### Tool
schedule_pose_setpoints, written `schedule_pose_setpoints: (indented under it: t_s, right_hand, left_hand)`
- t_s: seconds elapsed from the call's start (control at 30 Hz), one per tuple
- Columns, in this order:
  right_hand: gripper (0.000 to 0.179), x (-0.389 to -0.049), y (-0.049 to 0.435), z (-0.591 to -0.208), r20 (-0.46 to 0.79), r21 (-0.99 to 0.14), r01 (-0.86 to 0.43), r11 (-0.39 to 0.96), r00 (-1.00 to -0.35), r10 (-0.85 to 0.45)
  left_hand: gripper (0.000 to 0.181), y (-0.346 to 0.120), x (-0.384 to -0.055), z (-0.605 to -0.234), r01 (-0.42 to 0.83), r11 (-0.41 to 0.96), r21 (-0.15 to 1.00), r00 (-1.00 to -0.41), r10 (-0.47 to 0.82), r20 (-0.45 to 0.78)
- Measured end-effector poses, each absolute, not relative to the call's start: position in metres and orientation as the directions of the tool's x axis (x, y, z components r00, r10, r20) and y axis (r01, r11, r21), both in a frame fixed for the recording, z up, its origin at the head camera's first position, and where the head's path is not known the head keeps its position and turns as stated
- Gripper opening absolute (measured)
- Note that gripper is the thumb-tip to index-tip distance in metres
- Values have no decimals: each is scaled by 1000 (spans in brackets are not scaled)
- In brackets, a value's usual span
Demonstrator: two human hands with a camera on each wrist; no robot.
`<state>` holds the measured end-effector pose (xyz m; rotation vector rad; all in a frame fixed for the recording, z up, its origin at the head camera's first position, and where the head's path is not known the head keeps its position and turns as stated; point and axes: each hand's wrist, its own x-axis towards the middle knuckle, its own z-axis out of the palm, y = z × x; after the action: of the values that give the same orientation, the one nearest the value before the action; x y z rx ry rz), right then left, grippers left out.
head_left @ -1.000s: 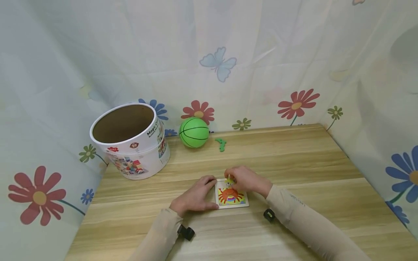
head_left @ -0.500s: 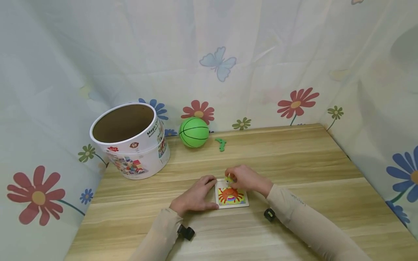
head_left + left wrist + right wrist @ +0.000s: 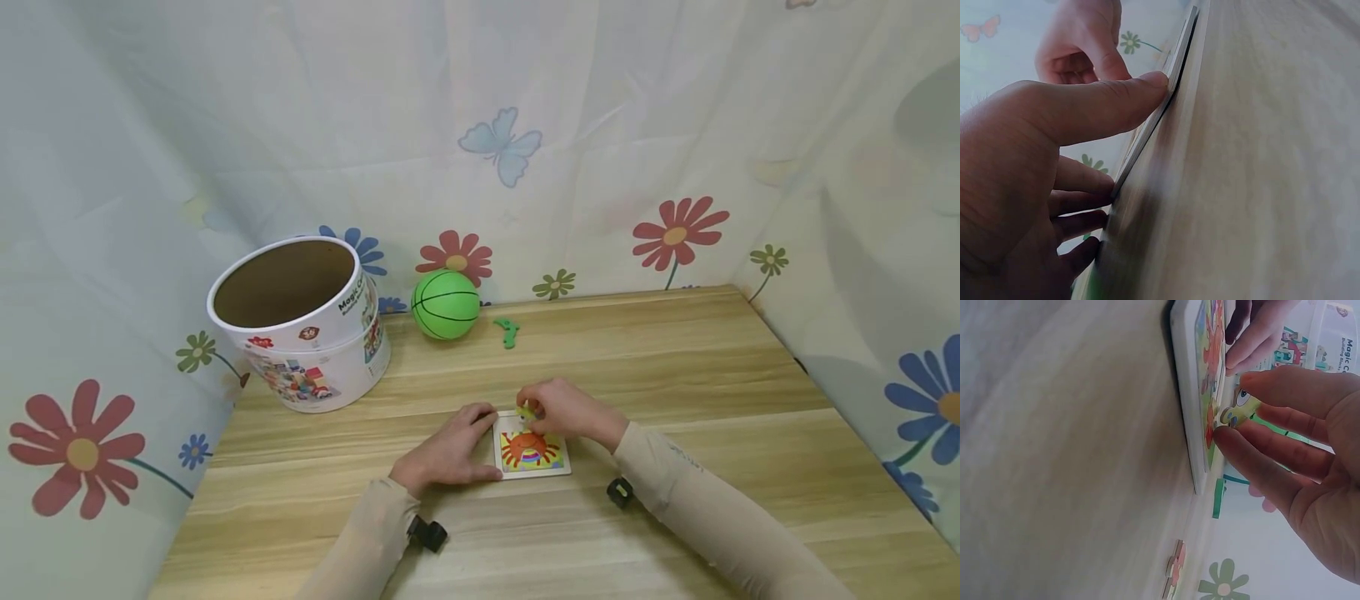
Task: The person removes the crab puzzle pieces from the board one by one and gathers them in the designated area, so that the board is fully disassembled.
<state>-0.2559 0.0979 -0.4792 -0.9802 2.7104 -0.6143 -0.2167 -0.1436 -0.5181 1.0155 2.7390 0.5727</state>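
Observation:
A square jigsaw puzzle board [image 3: 534, 473] with a red crab picture lies flat on the table before me. My left hand [image 3: 450, 450] holds it at the left side, thumb at the near corner and fingertips at the far one. In the left wrist view, the thumb [image 3: 1110, 109] presses on the board's edge. Above the board's far side, my right hand [image 3: 566, 408] pinches a yellow-green puzzle piece [image 3: 1241, 409] printed with an eye. It is tilted between thumb and fingertip, low over the board; whether it touches is unclear.
A large white cardboard bucket [image 3: 322, 375] stands at the back left. Beside it are a green ball [image 3: 446, 305] and a small curved green piece [image 3: 508, 333]. A reddish puzzle piece [image 3: 1175, 569] lies on the table in the right wrist view. Printed curtains border the table.

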Motion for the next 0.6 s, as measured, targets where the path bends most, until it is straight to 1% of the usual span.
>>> schedule_pose_setpoints:
  t_s: [0.17,0.47,0.6]
  right_hand:
    - [30,-256,99,-476,-27,-454,-575,681,-755,-655]
    - [34,-255,103,-471,-39,-478,-544,690,-771,-635]
    - [34,-257,106,-471,-31,-471,-544,694,-777,-629]
  left_hand:
    - [92,-144,-219,-519,587,703,401,-758,651,-31]
    - [93,-144,-217,-521,590,702,399,-757,653,-29]
    - [93,-144,-218,-521,599,697,395,-753,657,-18]
